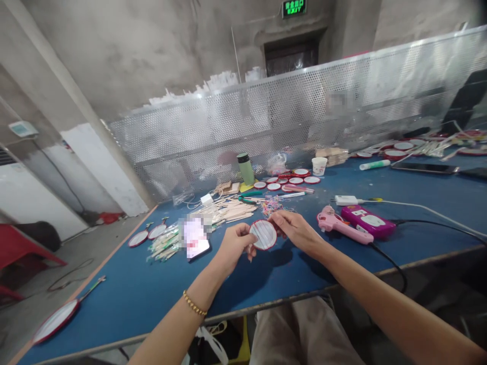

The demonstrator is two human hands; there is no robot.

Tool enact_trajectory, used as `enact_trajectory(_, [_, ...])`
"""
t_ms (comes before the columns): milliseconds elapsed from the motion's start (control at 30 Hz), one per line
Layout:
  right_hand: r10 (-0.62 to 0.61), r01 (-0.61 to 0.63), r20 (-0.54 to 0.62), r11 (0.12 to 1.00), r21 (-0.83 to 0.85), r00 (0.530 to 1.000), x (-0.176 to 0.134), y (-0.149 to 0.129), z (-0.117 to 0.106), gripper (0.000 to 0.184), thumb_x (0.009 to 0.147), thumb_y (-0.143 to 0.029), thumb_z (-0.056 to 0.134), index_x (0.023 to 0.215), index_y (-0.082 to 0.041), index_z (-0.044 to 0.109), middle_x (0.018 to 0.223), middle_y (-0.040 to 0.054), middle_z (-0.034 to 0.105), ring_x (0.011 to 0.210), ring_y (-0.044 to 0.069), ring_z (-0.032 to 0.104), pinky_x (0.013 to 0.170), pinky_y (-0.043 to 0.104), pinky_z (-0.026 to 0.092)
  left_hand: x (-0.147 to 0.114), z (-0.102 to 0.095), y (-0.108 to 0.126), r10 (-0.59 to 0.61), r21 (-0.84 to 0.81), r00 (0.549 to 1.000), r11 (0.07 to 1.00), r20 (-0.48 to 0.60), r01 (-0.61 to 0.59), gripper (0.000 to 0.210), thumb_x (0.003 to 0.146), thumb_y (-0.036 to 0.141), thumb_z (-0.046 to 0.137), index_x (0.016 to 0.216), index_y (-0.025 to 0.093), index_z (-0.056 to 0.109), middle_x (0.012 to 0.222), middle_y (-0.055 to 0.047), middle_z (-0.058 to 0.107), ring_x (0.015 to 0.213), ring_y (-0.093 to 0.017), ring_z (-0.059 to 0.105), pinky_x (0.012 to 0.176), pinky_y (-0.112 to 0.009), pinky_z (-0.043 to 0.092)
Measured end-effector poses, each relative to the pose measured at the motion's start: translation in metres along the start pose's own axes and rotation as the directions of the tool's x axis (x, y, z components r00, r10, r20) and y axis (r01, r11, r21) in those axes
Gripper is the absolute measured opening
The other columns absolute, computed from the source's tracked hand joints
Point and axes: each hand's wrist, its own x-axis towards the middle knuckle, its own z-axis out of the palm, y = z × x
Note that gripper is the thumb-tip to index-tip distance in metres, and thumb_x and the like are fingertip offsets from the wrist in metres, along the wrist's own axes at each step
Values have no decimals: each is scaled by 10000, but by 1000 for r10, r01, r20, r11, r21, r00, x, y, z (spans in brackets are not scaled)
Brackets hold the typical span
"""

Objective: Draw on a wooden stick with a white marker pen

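A round white disc with a red rim [263,234] is held up over the front part of the table, its striped face towards me. My left hand [236,244] grips its left edge, with the thumb on the face and fingers behind. On the upper right edge, my right hand [292,226] pinches the rim between thumb and fingers. Just beyond the disc lies a tangle of coloured rubber bands [274,205]. To the right of my right hand rest a pink glue gun [338,223] and a purple box with a cable [368,222].
Left of my hands lie a lit phone [197,241], wooden sticks [236,210] and bagged sticks [165,243]. A finished-looking paddle with handle [57,320] lies near the left edge. Behind stand a green bottle [245,170], paper cup [319,166] and more discs [274,186]. A perforated metal screen [304,106] bounds the back.
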Motion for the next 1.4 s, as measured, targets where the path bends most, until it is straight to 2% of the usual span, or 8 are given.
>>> enact_trajectory(167, [78,-79,50,997,11,996,-4,-6,6,236,880,-390,501,831,-181,597,538,-49,512,443,103,447,444,215,346,4,-1,-3,-20,-17,999,1000,-25,20,134,550,220,629,609,157,526,397,34,531,323,-87,468,303,-178,359])
enact_trajectory(300, [169,-174,120,984,31,978,-7,-13,7,165,882,-306,461,886,-187,576,482,-68,490,373,103,455,373,195,348,6,-1,-6,-28,-7,999,1000,-36,27,147,551,233,643,617,154,538,388,33,527,325,-89,470,306,-178,362])
enact_trajectory(467, [231,-234,117,972,12,966,-5,-14,8,141,874,-209,435,884,-179,573,465,-71,493,350,103,469,343,181,365,9,-1,-8,-12,-1,999,1000,-46,12,161,565,236,662,643,143,556,396,36,528,338,-92,481,322,-183,376])
enact_trajectory(667, [229,-226,66,973,-56,971,-3,-11,11,158,861,-149,429,860,-174,585,443,-74,493,333,100,465,355,182,340,10,-4,-9,28,-18,1000,999,-1,-28,338,597,294,721,851,89,631,515,6,616,396,-103,541,387,-206,442])
enact_trajectory(833, [158,-155,12,978,-141,987,-3,-5,14,173,852,-124,429,871,-169,595,439,-76,498,349,98,465,412,194,336,13,-7,-9,-13,-82,999,996,44,16,375,640,340,699,903,81,631,508,-4,615,407,-120,562,381,-209,433])
enact_trajectory(1033, [116,-114,-3,975,-192,993,-4,-1,16,183,858,-146,430,897,-166,608,473,-56,539,405,116,493,467,216,351,11,-5,-8,22,35,999,999,49,-24,462,631,459,755,890,103,615,500,23,586,387,-99,535,358,-187,397])
enact_trajectory(1133, [130,-126,4,970,-207,992,-4,-2,16,192,857,-147,428,914,-163,611,490,-47,551,435,127,519,496,224,369,10,-4,-9,42,61,998,997,45,-44,471,618,447,762,898,102,608,508,23,590,390,-98,535,349,-183,395])
enact_trajectory(1400, [130,-124,21,977,-174,991,-4,-4,18,172,858,-134,425,885,-174,590,479,-65,536,402,112,504,473,217,354,11,-3,-8,7,128,1000,992,7,-8,290,652,286,675,872,119,584,476,30,584,359,-99,524,324,-173,373])
